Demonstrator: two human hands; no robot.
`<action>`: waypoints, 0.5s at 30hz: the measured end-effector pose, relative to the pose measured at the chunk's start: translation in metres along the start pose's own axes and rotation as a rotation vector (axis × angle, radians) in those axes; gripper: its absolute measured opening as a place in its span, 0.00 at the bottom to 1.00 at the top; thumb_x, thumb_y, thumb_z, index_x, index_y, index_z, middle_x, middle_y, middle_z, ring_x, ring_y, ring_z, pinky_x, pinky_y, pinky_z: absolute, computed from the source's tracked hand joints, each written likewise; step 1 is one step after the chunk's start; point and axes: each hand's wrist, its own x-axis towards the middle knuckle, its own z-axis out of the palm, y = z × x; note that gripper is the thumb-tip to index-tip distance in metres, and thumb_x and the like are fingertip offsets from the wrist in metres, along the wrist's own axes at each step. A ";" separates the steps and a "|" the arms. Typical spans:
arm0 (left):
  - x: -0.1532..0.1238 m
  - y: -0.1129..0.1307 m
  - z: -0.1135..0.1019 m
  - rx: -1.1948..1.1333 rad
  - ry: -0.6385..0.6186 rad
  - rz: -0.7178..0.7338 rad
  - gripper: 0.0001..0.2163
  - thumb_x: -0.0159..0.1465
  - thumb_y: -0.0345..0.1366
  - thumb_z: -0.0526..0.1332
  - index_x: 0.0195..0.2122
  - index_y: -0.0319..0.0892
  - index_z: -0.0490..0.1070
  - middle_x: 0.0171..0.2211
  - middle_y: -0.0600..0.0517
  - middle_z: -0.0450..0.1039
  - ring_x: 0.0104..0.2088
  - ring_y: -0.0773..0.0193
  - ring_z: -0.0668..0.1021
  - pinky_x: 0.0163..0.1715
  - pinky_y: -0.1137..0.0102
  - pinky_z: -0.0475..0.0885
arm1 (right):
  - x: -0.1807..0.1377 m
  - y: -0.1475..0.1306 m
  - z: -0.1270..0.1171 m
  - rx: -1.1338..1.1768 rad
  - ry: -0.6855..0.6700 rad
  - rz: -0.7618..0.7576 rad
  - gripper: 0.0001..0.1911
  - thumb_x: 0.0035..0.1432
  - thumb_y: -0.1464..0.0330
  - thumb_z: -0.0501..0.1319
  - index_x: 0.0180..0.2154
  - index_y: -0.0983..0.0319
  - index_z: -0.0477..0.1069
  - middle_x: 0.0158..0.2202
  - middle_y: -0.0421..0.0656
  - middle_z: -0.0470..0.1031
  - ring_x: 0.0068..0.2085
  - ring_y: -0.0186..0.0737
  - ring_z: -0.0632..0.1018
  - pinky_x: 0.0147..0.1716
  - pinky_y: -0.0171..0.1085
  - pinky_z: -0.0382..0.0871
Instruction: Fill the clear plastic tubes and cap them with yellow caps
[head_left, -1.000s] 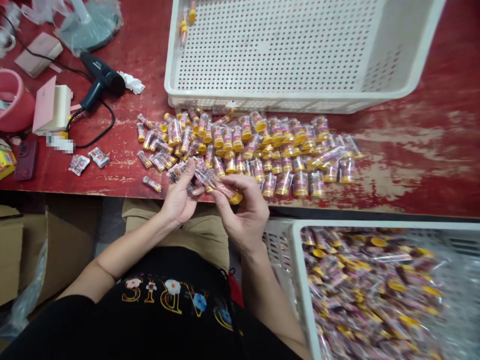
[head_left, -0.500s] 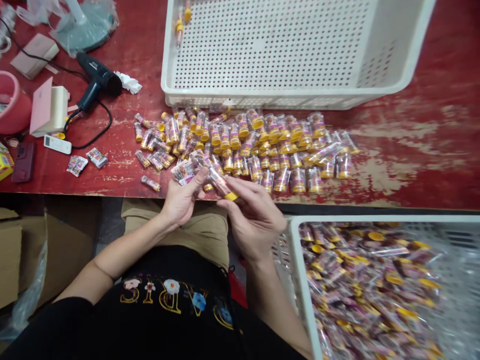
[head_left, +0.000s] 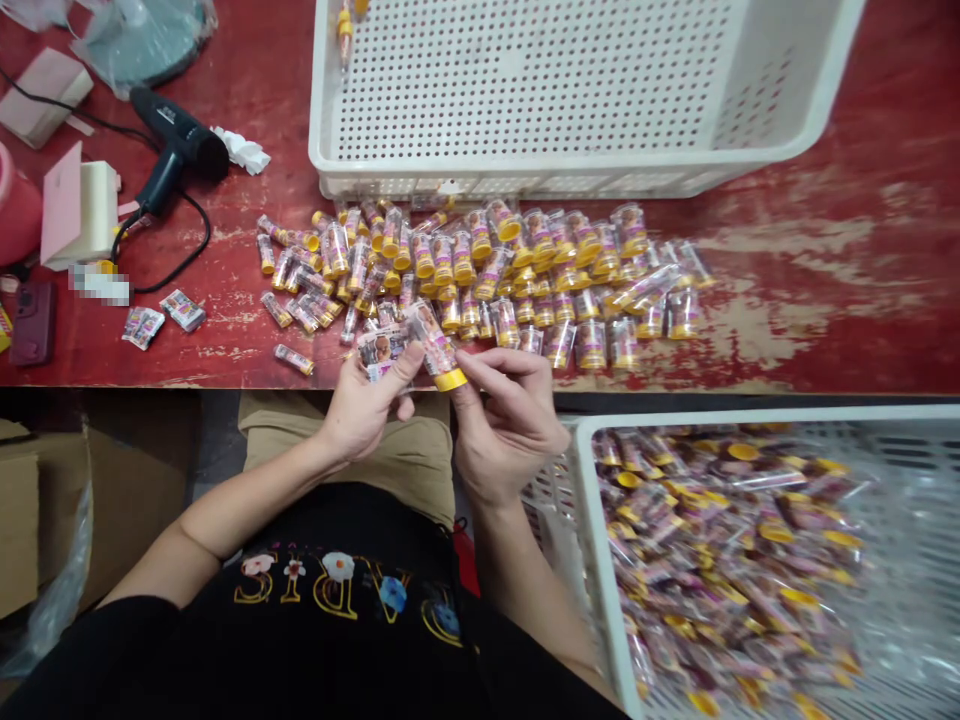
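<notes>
My right hand point(head_left: 506, 420) pinches the yellow-rimmed end of a clear plastic tube point(head_left: 435, 345) between thumb and fingers. My left hand point(head_left: 367, 405) is closed on a small stack of printed cards point(head_left: 381, 348), its thumb on top near the tube's side. A printed picture and purple band show on the tube, which tilts up and to the left. Just beyond my hands, many similar tubes point(head_left: 465, 260) lie and stand on the red table point(head_left: 787, 300). A single small tube point(head_left: 293, 359) lies to the left of them.
A white perforated crate point(head_left: 510, 175) stands at the back. Beside me on the right, another crate point(head_left: 592, 560) holds many tubes. At left are a heat gun point(head_left: 176, 150) with its cord, two card stacks point(head_left: 182, 310), a notepad point(head_left: 94, 212) and a phone point(head_left: 34, 322).
The tube in my right hand has turned so its printed side faces up, beside the cards in my left hand. The whole view has shifted slightly.
</notes>
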 end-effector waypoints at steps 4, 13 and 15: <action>-0.004 -0.003 0.001 -0.045 -0.009 -0.053 0.20 0.45 0.45 0.79 0.32 0.40 0.75 0.28 0.54 0.75 0.22 0.75 0.71 0.13 0.76 0.56 | 0.000 -0.003 0.004 -0.046 0.084 0.030 0.12 0.59 0.69 0.68 0.45 0.52 0.81 0.40 0.43 0.73 0.42 0.40 0.78 0.40 0.43 0.78; -0.008 -0.005 0.002 -0.102 -0.017 -0.093 0.20 0.46 0.42 0.79 0.37 0.42 0.77 0.29 0.55 0.75 0.24 0.74 0.71 0.14 0.76 0.55 | 0.000 -0.006 0.007 0.002 0.149 -0.020 0.14 0.56 0.74 0.70 0.41 0.49 0.82 0.37 0.41 0.73 0.41 0.38 0.77 0.42 0.43 0.77; -0.008 -0.005 0.003 -0.083 -0.009 -0.070 0.20 0.46 0.42 0.79 0.36 0.42 0.76 0.28 0.56 0.73 0.23 0.75 0.70 0.14 0.77 0.54 | 0.000 -0.005 0.006 -0.028 0.141 -0.015 0.13 0.56 0.73 0.70 0.41 0.50 0.82 0.37 0.41 0.73 0.41 0.38 0.77 0.42 0.43 0.77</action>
